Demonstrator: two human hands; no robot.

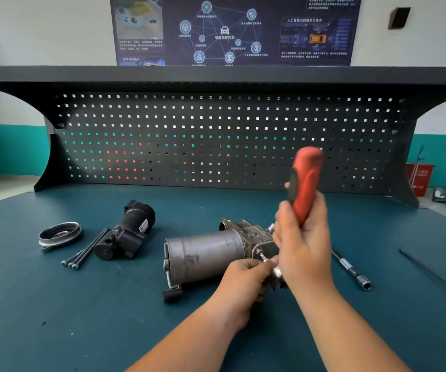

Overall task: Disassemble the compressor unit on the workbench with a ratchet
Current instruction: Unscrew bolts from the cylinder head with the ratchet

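The compressor unit [205, 253], a grey metal cylinder with a cast head at its right end, lies on its side on the workbench [55, 304]. My right hand [303, 242] grips the ratchet [306, 181] by its red and black handle, which stands nearly upright and blurred over the unit's right end. My left hand [246, 275] pinches the ratchet's metal socket end against a bolt at the cast head. The ratchet's head is mostly hidden behind my hands.
Left of the unit lie a black motor part [126, 232], three long bolts [86, 251] and a round metal cover [59, 234]. A socket extension bar [352, 269] and a thin black rod [431, 272] lie to the right. A pegboard [216, 140] backs the bench.
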